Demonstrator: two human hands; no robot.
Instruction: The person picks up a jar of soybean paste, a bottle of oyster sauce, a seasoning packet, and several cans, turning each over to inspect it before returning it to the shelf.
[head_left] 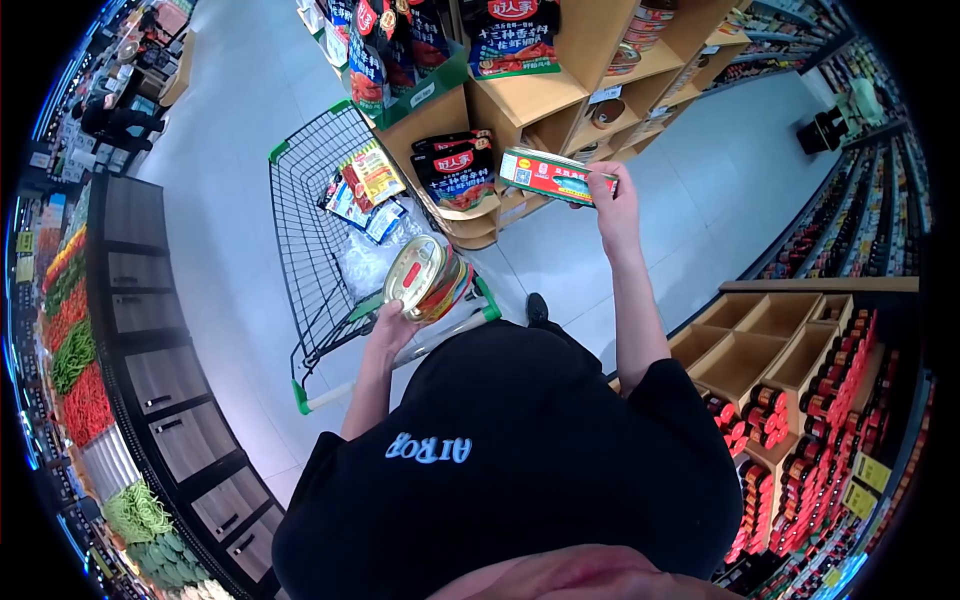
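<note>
My left hand (393, 328) is closed on a stack of oval tins (417, 272), the top one gold with a pull-ring lid, held above the near end of the shopping cart (290, 215). Out to the right, my right hand (617, 195) grips the end of a red and green carton (545, 174) with a fish pictured on it. Inside the cart lie a yellow food packet (372, 177), a blue and white packet (384, 222) and clear plastic wrapping (365, 262).
A wooden shelf unit (530, 97) stands ahead, holding black seasoning pouches (455, 172) and round tins (606, 113). Red-lidded jars (830, 385) fill a rack at the right. Vegetables (85, 395) line a counter at the left. Grey floor (225, 140) runs between.
</note>
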